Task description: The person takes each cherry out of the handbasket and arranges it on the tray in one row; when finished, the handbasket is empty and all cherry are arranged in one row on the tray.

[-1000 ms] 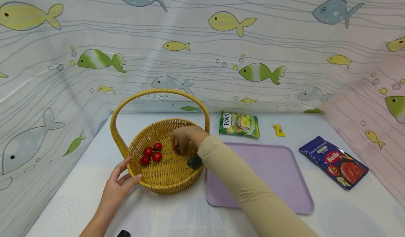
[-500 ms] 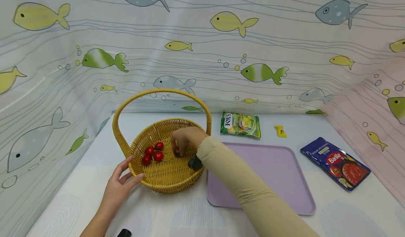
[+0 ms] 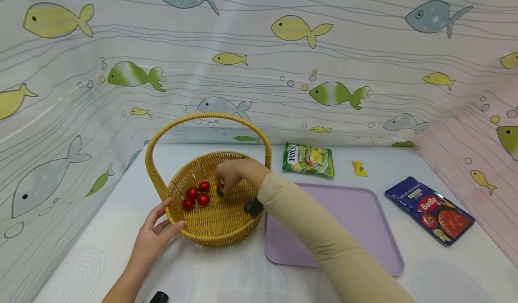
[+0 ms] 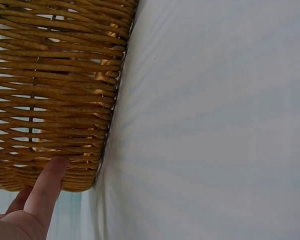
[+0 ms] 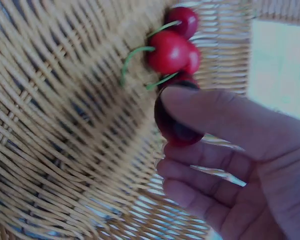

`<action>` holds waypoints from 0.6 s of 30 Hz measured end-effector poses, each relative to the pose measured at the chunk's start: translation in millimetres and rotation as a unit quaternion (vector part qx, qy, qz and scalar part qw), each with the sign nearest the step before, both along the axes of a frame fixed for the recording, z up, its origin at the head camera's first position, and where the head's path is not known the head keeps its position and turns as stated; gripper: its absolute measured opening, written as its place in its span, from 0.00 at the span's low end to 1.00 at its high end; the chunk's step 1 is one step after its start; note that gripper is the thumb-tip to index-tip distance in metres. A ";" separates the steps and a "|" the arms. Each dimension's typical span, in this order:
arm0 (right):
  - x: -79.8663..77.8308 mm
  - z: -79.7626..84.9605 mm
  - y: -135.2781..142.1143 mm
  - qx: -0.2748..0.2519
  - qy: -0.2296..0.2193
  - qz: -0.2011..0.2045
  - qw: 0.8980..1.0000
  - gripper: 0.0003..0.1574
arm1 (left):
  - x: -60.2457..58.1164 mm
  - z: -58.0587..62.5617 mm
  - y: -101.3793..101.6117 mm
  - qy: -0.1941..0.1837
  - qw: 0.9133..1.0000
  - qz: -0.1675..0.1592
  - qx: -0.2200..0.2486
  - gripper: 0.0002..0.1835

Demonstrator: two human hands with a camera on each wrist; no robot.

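Note:
My right hand (image 3: 238, 173) is inside the yellow wicker basket (image 3: 210, 229), pinching a dark red cherry (image 5: 179, 131) between thumb and fingers. Beyond it in the right wrist view, bright red cherries (image 5: 166, 52) with green stems lie together; the head view has several of them on the left part of the basket floor. My left hand (image 3: 151, 240) rests against the basket's near left side with thumb and fingers spread at the rim. The left wrist view shows one straight finger (image 4: 46, 190) pressed to the woven outer wall (image 4: 55, 95).
The basket's tall handle (image 3: 208, 115) arches over it. To the right lies a purple tray (image 3: 344, 222), partly under my right sleeve. Behind are a green Fox's candy bag (image 3: 308, 159) and a small yellow packet (image 3: 359, 168); a blue Barilla pouch (image 3: 430, 211) lies far right.
My right hand has shifted slightly left and up within the basket, the dark cherry moving with it toward the other cherries. My left hand stays at the rim.

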State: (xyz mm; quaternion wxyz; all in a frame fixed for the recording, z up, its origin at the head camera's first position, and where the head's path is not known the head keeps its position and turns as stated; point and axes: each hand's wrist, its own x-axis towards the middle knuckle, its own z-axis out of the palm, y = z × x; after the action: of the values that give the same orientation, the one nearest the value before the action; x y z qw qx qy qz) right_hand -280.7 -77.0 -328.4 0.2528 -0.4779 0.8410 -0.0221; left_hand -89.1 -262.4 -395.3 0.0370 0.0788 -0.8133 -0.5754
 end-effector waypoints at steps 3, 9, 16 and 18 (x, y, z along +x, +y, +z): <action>6.1 10.2 6.0 -0.029 -0.003 0.020 0.999 0.16 | 0.2 0.6 0.8 -0.003 1.000 0.000 0.000 0.42; 26.5 29.1 28.6 -0.084 0.007 0.045 0.995 0.16 | -0.8 1.0 1.5 -0.017 1.000 0.003 -0.004 0.42; 50.2 43.7 64.9 -0.146 0.045 0.074 0.986 0.19 | -1.4 0.8 1.4 -0.022 1.000 0.000 -0.002 0.43; 55.2 45.4 75.7 -0.158 0.052 0.077 0.983 0.19 | -1.8 0.8 1.2 -0.021 1.000 -0.001 -0.004 0.43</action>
State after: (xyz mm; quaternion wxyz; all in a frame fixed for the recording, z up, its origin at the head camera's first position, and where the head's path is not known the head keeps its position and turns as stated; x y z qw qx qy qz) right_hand -225.5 -1.3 -283.0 0.1309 -0.5758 0.7995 -0.1100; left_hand -90.9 -261.2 -394.5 0.0194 0.0897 -0.8162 -0.5704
